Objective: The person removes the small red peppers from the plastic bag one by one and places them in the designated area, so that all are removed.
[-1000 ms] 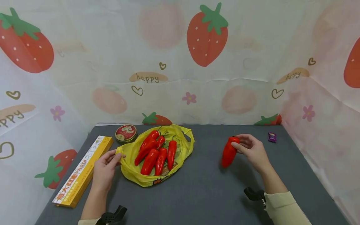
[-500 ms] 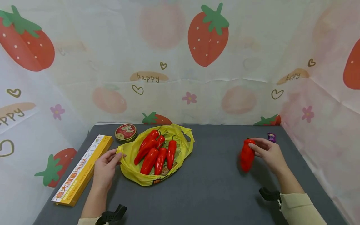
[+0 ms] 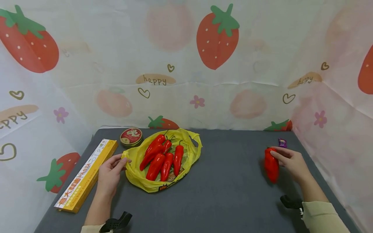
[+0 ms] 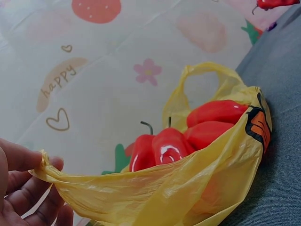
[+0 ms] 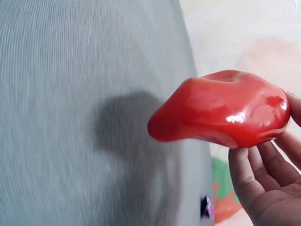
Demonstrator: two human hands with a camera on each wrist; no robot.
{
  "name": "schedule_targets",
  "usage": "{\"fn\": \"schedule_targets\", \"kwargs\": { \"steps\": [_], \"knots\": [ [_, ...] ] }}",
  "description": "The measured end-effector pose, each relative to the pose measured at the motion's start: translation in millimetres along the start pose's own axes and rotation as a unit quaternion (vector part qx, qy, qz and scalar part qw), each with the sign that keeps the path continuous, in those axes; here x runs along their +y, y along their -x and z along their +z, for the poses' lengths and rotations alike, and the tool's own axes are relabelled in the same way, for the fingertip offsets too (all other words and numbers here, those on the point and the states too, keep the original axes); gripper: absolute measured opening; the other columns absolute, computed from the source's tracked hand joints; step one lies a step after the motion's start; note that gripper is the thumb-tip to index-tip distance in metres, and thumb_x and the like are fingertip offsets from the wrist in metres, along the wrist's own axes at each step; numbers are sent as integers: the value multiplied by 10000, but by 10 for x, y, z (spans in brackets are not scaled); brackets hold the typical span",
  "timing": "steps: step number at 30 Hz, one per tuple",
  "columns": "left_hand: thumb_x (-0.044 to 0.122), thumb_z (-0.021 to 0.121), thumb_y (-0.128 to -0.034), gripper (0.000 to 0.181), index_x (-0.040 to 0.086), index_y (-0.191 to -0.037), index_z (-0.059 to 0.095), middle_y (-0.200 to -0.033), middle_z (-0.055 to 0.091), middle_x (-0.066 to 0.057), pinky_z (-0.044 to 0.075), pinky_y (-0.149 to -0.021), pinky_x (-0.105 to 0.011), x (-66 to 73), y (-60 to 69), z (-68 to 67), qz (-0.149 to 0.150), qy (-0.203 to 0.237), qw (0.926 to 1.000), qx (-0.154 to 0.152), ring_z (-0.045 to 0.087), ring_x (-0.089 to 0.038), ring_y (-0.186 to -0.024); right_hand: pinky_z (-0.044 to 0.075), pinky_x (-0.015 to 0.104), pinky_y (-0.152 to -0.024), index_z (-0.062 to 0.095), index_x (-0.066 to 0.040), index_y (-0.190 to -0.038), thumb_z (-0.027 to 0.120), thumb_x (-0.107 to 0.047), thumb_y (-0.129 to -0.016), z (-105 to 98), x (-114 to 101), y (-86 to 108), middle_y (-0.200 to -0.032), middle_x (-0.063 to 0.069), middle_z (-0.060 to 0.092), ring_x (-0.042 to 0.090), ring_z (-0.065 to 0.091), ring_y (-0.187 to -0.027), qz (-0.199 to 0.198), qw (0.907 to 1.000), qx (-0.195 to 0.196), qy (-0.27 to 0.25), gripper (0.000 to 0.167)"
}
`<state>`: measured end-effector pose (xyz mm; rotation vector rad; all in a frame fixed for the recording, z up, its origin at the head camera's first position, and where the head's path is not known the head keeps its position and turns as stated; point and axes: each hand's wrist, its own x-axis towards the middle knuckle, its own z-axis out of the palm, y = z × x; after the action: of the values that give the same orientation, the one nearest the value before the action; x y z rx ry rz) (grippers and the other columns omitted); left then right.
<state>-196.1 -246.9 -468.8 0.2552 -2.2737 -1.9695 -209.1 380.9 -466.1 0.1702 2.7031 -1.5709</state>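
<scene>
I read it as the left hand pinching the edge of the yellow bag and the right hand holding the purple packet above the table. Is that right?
Not quite: the right wrist view shows the right hand holding a red pepper above the table, not the purple packet. The left hand is indeed pinching the edge of the yellow bag.

Red peppers [image 3: 155,167] cover much of the floor of the bag [image 3: 145,186]
The brown patch [image 3: 172,176] beneath them is too hidden to name. Print on the purple packet [image 3: 282,143] near the far right corner of the desk [image 3: 224,200] and on the tin [image 3: 131,137] near its far left corner is too small to read. The head view cuts off the near edge; the wrist views crop the left hand [image 4: 26,195] and the right hand [image 5: 270,200].
</scene>
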Motion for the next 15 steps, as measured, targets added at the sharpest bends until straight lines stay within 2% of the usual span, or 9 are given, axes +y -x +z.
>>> {"fn": "schedule_targets", "kwargs": {
  "steps": [5, 8, 12, 15],
  "knots": [
    [313, 601, -1023, 451, 16, -1363, 581, -954, 721, 166, 537, -845, -163, -8, -11, 15, -23, -42, 10000, -20, 640, -34, -941, 554, 218, -757, 522, 13, -1432, 627, -451, -986, -164, 129, -30, -1045, -169, 634, 58, 631, -862, 196, 9997, -110, 136, 652],
    [309, 598, -1025, 446, 19, -1363, 585, -952, 720, 168, 536, -845, -163, -13, -13, 26, -18, -79, 10000, -17, 637, -34, -941, 545, 235, -738, 512, 36, -1431, 623, -447, -990, -244, 234, -43, -1046, -122, 654, 79, 619, -839, 340, 9989, -140, 305, 663],
    [314, 596, -1025, 449, 21, -1365, 583, -948, 718, 167, 534, -848, -163, -12, -11, 40, -4, -118, 9999, -45, 635, -35, -941, 536, 244, -725, 500, 65, -1429, 604, -475, -993, -313, 354, -44, -1121, 3, 669, 83, 606, -831, 499, 9966, -159, 643, 702],
    [323, 595, -1025, 452, 27, -1366, 582, -944, 720, 167, 528, -848, -150, -12, -13, 46, -36, -146, 9999, -46, 632, -32, -948, 532, 255, -748, 504, 82, -1417, 586, -486, -1000, -331, 399, -37, -1215, 137, 665, 127, 611, -919, 503, 9945, -253, 889, 710]
  ]
}}
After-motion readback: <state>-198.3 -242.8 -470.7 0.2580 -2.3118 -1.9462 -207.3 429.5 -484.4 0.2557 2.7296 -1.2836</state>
